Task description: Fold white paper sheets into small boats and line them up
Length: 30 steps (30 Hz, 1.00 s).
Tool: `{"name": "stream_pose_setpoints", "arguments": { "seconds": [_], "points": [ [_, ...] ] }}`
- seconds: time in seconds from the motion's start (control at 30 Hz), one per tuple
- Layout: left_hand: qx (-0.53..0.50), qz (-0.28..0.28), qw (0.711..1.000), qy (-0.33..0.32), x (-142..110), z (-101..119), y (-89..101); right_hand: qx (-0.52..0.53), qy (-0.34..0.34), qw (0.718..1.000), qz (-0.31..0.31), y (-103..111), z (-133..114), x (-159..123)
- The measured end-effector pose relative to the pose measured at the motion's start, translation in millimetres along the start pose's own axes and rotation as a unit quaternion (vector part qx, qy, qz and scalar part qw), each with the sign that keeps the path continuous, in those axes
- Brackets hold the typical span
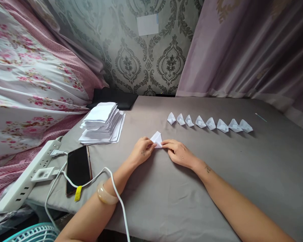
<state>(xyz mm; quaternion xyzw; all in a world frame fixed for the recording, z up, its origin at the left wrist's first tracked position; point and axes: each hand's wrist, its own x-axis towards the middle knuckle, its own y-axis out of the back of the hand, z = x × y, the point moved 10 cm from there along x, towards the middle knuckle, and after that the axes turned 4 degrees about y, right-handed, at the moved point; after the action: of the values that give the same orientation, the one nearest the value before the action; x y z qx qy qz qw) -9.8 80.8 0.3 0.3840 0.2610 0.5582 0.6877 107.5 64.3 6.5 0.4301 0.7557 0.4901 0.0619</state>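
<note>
Now, near eight paper boats (200,122), left grip (142,150) pinches one folded sheet (157,138), right grip (179,153) touching, closure unclear.

Folded paper (157,138) between paper stack (101,124), left, and paper boats (210,124), right, on table (154,195)

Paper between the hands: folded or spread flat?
Folded. The white paper has a pointed top and slanting crease lines, with the left hand and right hand at its sides. Fold count: cannot tell.
</note>
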Motion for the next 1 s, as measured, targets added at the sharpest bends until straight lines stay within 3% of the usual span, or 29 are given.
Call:
{"name": "stream_pose_setpoints", "arguments": {
  "seconds": [0.13, 0.27, 0.63, 1.0],
  "points": [
    [-0.037, 0.019, 0.996, 0.080, 1.1, -13.4, 2.9, 0.017, -0.054, 0.997, 0.043, 5.9, 3.5, 4.4],
    [-0.048, 0.035, 0.993, 0.105, 2.0, -18.3, 4.1, 0.013, -0.102, 0.992, 0.077, 5.4, 9.0, 7.4],
    [-0.018, 0.075, 0.996, 0.048, 3.5, -21.3, -0.8, -0.016, -0.151, 0.983, 0.102, 1.7, 17.1, 11.5],
    [0.029, 0.108, 0.993, -0.023, -2.3, -12.5, 0.1, -0.136, -0.100, 0.985, 0.031, -3.9, -3.4, 14.2]
  ]
}}
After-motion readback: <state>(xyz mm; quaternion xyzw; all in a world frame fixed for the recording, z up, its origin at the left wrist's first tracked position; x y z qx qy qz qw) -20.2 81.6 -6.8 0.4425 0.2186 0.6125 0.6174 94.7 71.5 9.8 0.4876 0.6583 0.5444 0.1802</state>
